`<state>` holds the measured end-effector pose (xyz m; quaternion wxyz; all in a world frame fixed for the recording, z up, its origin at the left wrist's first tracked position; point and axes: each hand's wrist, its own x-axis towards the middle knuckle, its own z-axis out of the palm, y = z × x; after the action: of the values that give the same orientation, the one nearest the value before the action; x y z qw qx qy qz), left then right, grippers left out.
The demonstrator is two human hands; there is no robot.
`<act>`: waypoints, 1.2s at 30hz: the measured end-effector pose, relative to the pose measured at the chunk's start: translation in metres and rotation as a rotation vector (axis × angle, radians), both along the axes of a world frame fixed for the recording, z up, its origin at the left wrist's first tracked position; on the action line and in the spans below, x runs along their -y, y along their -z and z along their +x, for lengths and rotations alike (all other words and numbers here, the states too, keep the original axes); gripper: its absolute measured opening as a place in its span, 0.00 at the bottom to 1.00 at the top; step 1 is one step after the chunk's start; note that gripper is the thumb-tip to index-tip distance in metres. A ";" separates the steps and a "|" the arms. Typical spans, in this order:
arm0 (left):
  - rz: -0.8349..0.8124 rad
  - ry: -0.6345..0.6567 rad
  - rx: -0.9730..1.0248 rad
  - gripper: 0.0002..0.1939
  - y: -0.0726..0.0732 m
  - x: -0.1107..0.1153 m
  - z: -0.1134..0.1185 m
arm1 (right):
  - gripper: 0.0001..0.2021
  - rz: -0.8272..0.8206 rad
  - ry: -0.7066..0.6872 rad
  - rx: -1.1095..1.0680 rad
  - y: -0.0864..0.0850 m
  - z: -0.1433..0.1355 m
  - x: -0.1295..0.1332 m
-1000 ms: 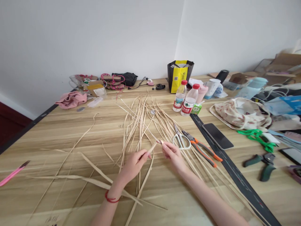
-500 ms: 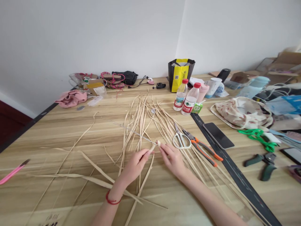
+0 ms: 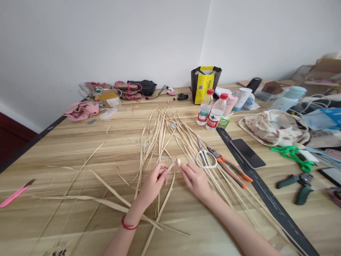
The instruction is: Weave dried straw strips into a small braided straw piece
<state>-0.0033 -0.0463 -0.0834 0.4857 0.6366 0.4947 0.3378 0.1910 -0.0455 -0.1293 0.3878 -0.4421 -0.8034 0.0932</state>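
Observation:
Near the middle of the table, my left hand (image 3: 156, 179) pinches a pale flat strip (image 3: 171, 166) between its fingers. Close by on the right, my right hand (image 3: 195, 176) is closed at the small curled end of the strip (image 3: 178, 162). A thin metal wire or rod (image 3: 159, 154) runs from this curl up and to the left, over the loose strips. Long pale strips (image 3: 160, 133) lie spread beyond and beneath my hands. White-handled scissors (image 3: 205, 159) rest to the right of my right hand.
Orange-grey pliers (image 3: 231, 169), a phone (image 3: 247, 153) and green-handled cutters (image 3: 300, 185) lie to the right. Two red-capped bottles (image 3: 215, 113) stand before a black-yellow bag (image 3: 204, 85). A pink-handled tool (image 3: 16, 195) is at the far left, a pink cloth (image 3: 81, 111) farther back.
The rod's visible length looks shorter and its angle has shifted slightly. The fingers of my left hand have curled in more, and both hands stay close together.

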 end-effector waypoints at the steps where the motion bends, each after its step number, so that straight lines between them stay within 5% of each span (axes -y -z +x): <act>1: -0.005 -0.009 0.011 0.08 0.001 0.000 0.000 | 0.16 0.020 -0.006 0.028 0.000 0.000 0.000; 18: -0.238 -0.257 0.390 0.11 0.018 0.001 0.017 | 0.17 0.149 -0.116 0.226 0.011 -0.002 0.006; 24: -0.320 -0.335 0.497 0.14 0.019 0.000 0.014 | 0.13 0.183 -0.058 0.272 0.008 -0.004 0.006; 36: -0.345 -0.324 0.524 0.13 0.025 -0.004 0.010 | 0.15 0.242 -0.028 0.373 0.011 -0.002 0.004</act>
<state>0.0070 -0.0427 -0.1082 0.6367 0.3499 0.4976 0.4739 0.1891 -0.0491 -0.1401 0.2813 -0.3906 -0.8727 -0.0817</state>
